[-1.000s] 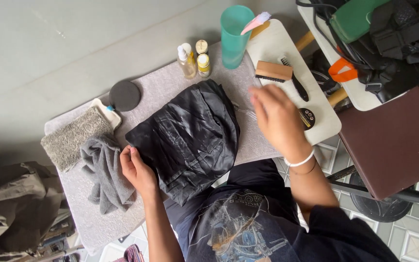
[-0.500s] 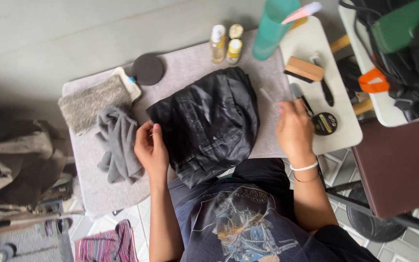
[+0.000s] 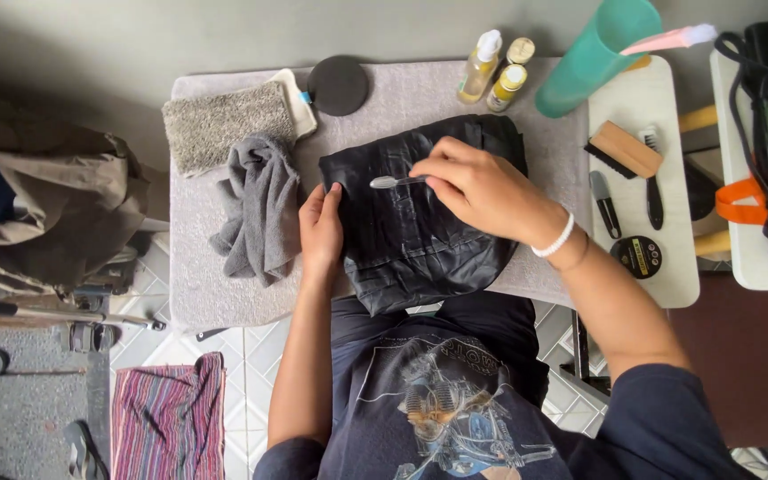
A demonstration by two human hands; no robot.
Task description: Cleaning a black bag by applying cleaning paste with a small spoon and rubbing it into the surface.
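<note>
While left hand (image 3: 322,233) lies flat on black bag (image 3: 424,218), right hand (image 3: 482,188) pinches small brush (image 3: 395,181), head pointing left.

The left hand (image 3: 321,229) is lying flat, palm down, its fingers (image 3: 326,197) pointing toward the far side. The right hand (image 3: 482,188) is reaching in from the right, its forearm angled, its fingers pinching closed at the left.

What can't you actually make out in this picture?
- Head view: the right hand hides the handle of the small brush.
- Head view: the black bag hangs over the table's near edge; its underside is hidden.
- Head view: the round tin is too small to tell its contents.
</note>
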